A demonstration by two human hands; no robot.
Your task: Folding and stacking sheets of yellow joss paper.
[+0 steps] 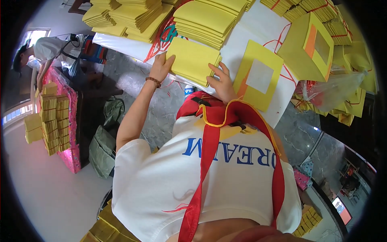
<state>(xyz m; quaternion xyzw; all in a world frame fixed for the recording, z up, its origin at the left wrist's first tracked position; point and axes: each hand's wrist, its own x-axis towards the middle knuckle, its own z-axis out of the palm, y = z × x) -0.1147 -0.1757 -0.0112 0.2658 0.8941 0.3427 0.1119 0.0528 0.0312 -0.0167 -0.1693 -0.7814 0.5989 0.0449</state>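
Holding a yellow paper stack [192, 59] at the near edge of the tabletop [257, 29], between the fingers of left hand [160, 67] and right hand [222, 82]; apparently having red-tied bundles [312, 11] finished, leaving loose stacks [205, 20] untied.

Small paper-goods wkshop, I'd say: white table [250, 31] w/ yellow paper stacks [204, 21], pink-covered table [71, 159] w/ tied bundles [54, 125], & a co-worker [58, 49] beside it.

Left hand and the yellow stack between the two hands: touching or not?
Touching. The head view shows the left hand at the left end of the yellow stack, its thumb overlapping the edge, no gap showing.
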